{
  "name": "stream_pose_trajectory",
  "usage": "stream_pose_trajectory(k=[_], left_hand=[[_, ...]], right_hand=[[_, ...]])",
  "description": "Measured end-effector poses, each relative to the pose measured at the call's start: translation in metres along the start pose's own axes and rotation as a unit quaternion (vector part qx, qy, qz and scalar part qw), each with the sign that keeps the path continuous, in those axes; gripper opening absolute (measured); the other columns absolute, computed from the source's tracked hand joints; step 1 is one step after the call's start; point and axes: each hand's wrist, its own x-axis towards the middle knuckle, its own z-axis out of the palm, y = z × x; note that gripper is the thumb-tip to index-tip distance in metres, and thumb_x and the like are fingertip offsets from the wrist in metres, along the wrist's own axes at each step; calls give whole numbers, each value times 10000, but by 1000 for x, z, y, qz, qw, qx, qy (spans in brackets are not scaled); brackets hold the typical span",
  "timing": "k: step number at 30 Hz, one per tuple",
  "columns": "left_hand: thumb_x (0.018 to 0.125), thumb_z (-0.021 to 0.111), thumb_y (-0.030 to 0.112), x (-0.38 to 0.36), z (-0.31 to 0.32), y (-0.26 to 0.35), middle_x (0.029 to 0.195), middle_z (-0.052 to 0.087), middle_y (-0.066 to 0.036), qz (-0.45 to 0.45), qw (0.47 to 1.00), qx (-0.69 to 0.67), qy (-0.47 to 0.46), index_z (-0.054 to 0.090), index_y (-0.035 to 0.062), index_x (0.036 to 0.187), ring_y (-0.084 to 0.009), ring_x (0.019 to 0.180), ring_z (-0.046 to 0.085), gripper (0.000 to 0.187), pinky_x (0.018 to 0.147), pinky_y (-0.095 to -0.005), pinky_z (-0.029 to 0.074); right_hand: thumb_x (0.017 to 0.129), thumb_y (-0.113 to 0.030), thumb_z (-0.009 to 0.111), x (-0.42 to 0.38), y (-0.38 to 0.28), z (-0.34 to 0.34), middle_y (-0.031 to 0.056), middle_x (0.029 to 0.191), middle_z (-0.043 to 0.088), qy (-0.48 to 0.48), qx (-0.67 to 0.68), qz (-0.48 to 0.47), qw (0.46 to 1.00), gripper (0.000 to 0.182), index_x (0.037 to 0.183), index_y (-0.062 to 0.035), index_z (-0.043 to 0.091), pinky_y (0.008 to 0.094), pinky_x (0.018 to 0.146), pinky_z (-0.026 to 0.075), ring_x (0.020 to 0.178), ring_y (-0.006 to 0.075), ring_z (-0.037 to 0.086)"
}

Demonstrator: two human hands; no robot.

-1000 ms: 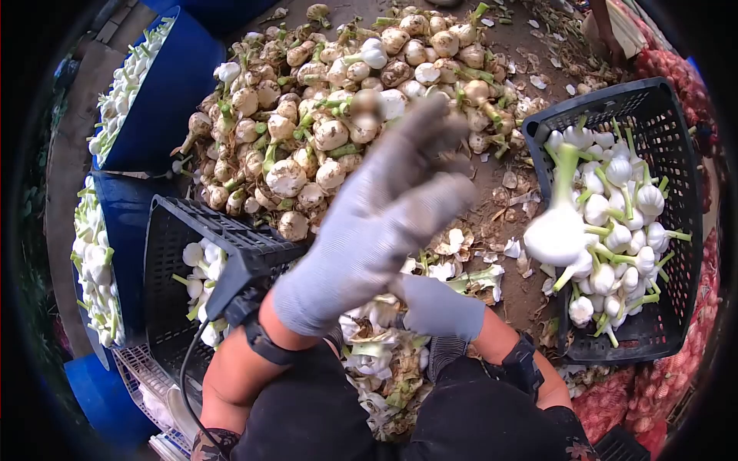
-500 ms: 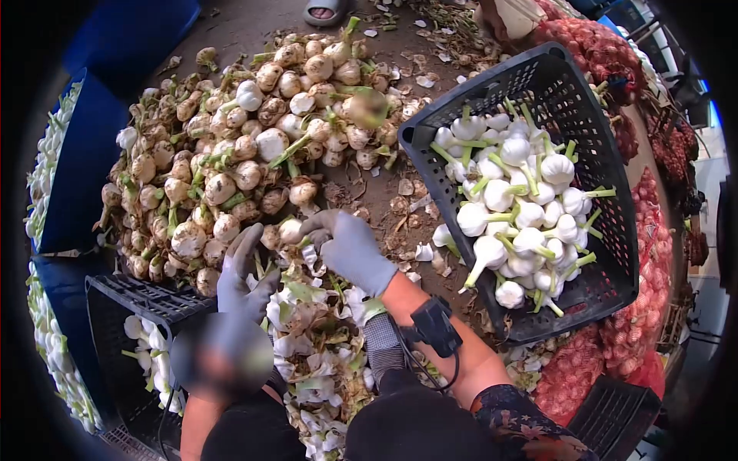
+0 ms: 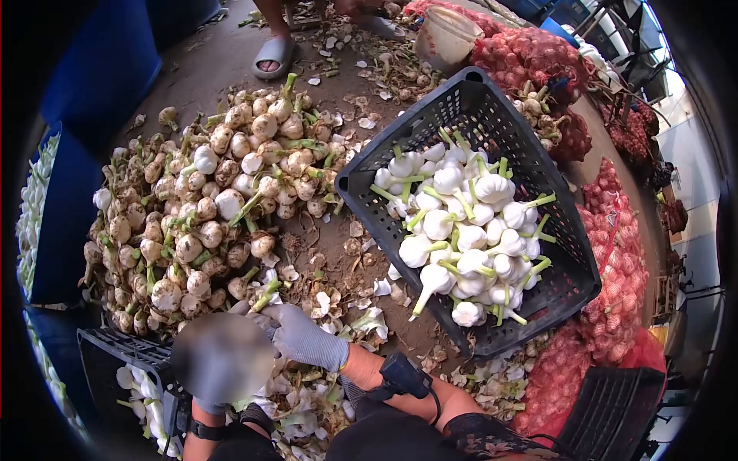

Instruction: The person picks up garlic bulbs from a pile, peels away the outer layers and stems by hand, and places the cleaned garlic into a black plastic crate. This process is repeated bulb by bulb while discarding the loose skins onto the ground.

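Note:
My right hand (image 3: 307, 336), in a grey glove, is closed with its fingers curled inward at the lower middle. A garlic bulb's green stalk (image 3: 267, 295) sticks up at its fingertips; the bulb itself is hidden. My left hand (image 3: 209, 406), gloved too, meets the right one, but a blurred patch covers nearly all of it and its fingers. Just beyond both hands lies a heap of unpeeled garlic (image 3: 188, 247), brownish and soil-marked with stalks on. Loose peeled skins (image 3: 307, 403) spread beneath the hands.
A black crate (image 3: 573, 296) of clean white garlic stands at right, another crate (image 3: 127, 346) at lower left. Red net sacks (image 3: 615, 269) line the right side. Blue panels (image 3: 73, 215) edge the left. Ahead are a white bucket (image 3: 447, 37) and another person's sandalled foot (image 3: 273, 58).
My right hand has drawn back from the heap toward my left hand, and the two now meet. The view has shifted up, showing more of the other person's legs and the bucket.

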Motion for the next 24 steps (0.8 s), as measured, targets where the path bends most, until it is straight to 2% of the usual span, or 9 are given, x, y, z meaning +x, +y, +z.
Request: stream_pose_trajectory(k=[3, 5, 7, 9, 12, 14, 17, 19, 24], left_hand=[[868, 744, 285, 4, -2, 6, 1265, 592, -115, -5, 999, -33, 22, 519, -41, 1338, -139, 1028, 588, 615, 888, -274, 479], [847, 767, 303, 7, -5, 13, 1205, 611, -108, 125, 967, 224, 5, 523, -60, 1320, -165, 1044, 598, 645, 902, -274, 473], [832, 774, 351, 5, 5, 8, 1106, 634, -109, 121, 977, 173, 32, 540, -59, 1297, -176, 944, 642, 663, 830, -271, 506], [845, 752, 378, 1, 4, 16, 985, 639, -102, -45, 996, -80, 7, 538, -35, 1302, -175, 776, 662, 652, 712, -279, 539], [825, 648, 619, 3, 9, 8, 942, 628, -85, -98, 940, -324, -26, 313, 72, 1474, -169, 689, 641, 912, 567, -269, 530], [811, 609, 683, 7, 9, 8, 905, 599, -61, -105, 955, -275, -39, 299, 163, 1499, -169, 688, 632, 917, 570, -276, 526], [800, 645, 661, 8, 11, 18, 914, 602, -63, -134, 959, -243, -58, 226, 137, 1528, -157, 721, 633, 990, 623, -254, 521], [952, 580, 454, 5, 13, 15, 833, 624, -50, -67, 985, -147, -65, 311, 134, 1494, -152, 641, 625, 684, 583, -237, 498], [1004, 497, 444, 8, -12, 1, 924, 626, -41, -64, 997, -34, 2, 412, 1, 1417, -91, 695, 599, 612, 611, -223, 493]], right_hand=[[925, -75, 506, 3, 3, 1, 131, 806, 670, 11, -50, 13, 999, 232, 1062, 51, 643, 303, 597, 506, 655, 155, 635], [897, -112, 550, 5, 18, 1, 172, 765, 649, 98, -159, -122, 975, 176, 949, 18, 657, 382, 614, 499, 653, 275, 651], [869, -110, 560, 2, 12, -1, 190, 751, 627, 125, -254, -116, 952, 142, 878, 9, 636, 415, 620, 487, 667, 334, 635], [789, -100, 583, -3, 5, 1, 215, 711, 578, 163, -312, -136, 926, 115, 724, -9, 554, 472, 612, 453, 700, 440, 583], [734, -116, 618, -10, 1, -3, 145, 705, 614, 198, -401, -224, 866, 72, 716, -53, 589, 457, 622, 490, 659, 370, 609], [778, -103, 648, -6, 7, -7, 136, 741, 617, 189, -347, -267, 879, 47, 784, -57, 654, 422, 677, 503, 697, 356, 609], [912, -129, 646, -12, -15, 0, 35, 878, 689, 55, 91, -14, 994, 181, 1012, 9, 706, 279, 716, 498, 774, 115, 611], [930, -141, 636, -5, -2, -15, 36, 909, 691, 24, -38, 43, 998, 242, 1072, 50, 673, 247, 701, 489, 795, 60, 579], [876, -83, 623, 0, 25, 3, 122, 923, 723, 78, -17, -22, 997, 238, 1077, 38, 656, 313, 731, 510, 807, 166, 662]])
